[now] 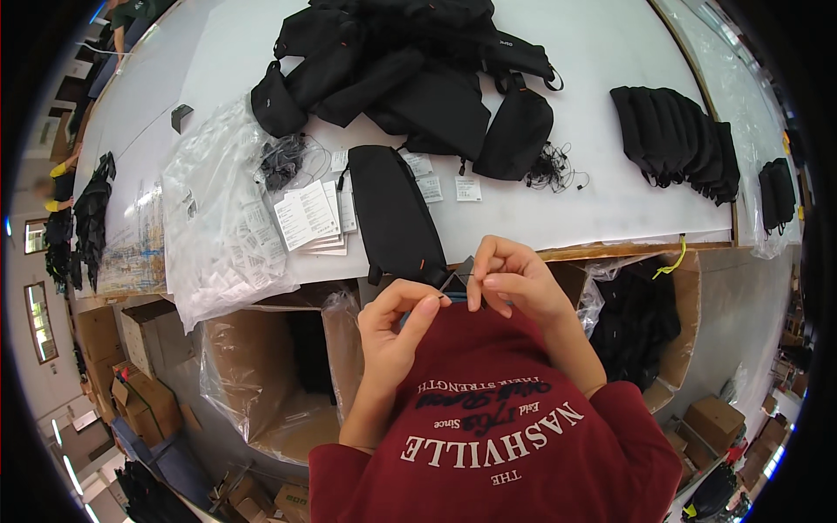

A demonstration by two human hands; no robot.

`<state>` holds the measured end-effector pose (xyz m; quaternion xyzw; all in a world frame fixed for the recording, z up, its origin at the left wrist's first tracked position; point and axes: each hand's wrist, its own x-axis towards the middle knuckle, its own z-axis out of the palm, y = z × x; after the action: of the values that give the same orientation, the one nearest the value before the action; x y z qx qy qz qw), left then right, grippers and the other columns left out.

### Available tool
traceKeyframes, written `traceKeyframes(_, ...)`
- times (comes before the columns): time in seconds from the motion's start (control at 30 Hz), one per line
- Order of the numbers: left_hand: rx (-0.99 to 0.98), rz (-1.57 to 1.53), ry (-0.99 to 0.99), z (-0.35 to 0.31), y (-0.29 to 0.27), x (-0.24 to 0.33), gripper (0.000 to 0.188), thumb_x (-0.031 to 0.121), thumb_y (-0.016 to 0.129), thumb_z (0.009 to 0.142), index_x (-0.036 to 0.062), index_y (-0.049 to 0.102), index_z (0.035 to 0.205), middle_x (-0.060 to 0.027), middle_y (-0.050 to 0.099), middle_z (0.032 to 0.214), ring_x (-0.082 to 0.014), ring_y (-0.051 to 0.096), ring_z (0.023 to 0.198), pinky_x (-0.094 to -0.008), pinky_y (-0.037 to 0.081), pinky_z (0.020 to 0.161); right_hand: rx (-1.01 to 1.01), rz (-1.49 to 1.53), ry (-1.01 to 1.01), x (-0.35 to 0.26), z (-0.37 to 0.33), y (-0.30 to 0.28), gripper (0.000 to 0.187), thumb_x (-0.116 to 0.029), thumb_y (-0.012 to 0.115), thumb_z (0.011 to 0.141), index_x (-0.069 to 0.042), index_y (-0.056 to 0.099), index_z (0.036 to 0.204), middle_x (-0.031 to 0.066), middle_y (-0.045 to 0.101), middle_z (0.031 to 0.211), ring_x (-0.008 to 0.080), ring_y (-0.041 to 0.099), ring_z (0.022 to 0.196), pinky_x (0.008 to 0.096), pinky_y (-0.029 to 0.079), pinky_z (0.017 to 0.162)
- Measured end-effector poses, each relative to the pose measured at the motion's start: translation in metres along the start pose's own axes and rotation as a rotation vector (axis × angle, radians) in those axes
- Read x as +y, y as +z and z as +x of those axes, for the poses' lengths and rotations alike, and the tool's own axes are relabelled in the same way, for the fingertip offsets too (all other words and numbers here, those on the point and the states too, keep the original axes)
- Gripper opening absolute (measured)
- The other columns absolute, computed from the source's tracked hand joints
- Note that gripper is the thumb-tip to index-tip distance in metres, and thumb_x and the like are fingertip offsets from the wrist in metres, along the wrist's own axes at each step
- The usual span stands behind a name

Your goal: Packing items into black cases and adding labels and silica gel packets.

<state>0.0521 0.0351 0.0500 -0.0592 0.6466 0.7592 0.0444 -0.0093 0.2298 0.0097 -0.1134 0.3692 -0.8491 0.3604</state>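
Note:
At the table's front edge, my left hand [394, 329] pinches a thin black cord between thumb and forefinger. Close beside it, my right hand [521, 277] has its fingers curled and pressed together at a small dark grey hang tag [457, 275]. Its fingertips partly hide the tag. Just beyond both hands a long black pouch [392, 207] lies flat, with a small orange tab at its near end. To its left are white printed sheets [307, 215], stacked unevenly. Small white labels [468, 189] and a tangle of black cords [553, 167] lie farther back.
Black pouches [427, 96] are heaped at the back, and a row of them [676, 139] lies at right. A clear plastic bag [218, 209] covers the table's left part. Below the edge stand plastic-lined cartons [261, 370]. Another person's arm [119, 42] shows at far left.

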Motion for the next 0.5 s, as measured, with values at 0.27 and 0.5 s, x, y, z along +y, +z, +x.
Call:
traceKeyframes(0.27,-0.035,0.046,-0.044,0.002,0.007,-0.004,0.007,0.005,0.06,0.088,-0.0009,0.062,0.087,-0.0032,0.065,0.078,-0.004,0.056,0.069,-0.018,0.041,0.064,0.105,-0.11,-0.079,-0.004,-0.001,0.018,0.01,-0.008,0.047,0.093,-0.001,0.053,0.097,0.0144,0.066,0.084,0.0099,0.054,0.052,0.0191,0.04,0.048)
traceKeyframes(0.5,-0.004,0.14,0.053,0.008,0.01,-0.011,0.005,0.005,0.063,0.086,0.0008,0.061,0.085,0.0025,0.058,0.068,-0.0008,0.045,0.058,-0.017,0.032,0.052,0.166,-0.259,-0.063,0.004,0.0,0.012,0.009,-0.011,0.054,0.094,-0.002,0.053,0.096,0.0117,0.066,0.084,0.0088,0.055,0.058,0.0187,0.04,0.053)
